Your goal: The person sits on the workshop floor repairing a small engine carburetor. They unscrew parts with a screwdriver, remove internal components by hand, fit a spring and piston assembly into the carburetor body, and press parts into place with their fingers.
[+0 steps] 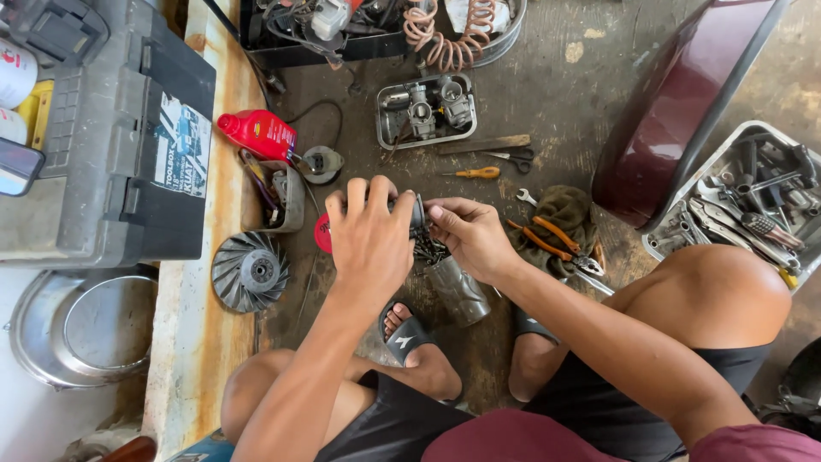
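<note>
The left hand [369, 239] is wrapping its fingers around one small dark metal part [417, 214], holding it above the floor [564, 103] between the knees. The right hand [470, 235] is pinching the same part from the other side with fingertips pressed together. Below them one metal cup [457, 291] is lying beside a sandalled foot. Two trays of metal pieces are sitting on the floor: one small tray [425, 111] ahead, one tool tray [735, 201] at right. One red bottle [256, 133], one finned wheel [251, 272] and one grey toolbox [120, 128] are lying to the left.
</note>
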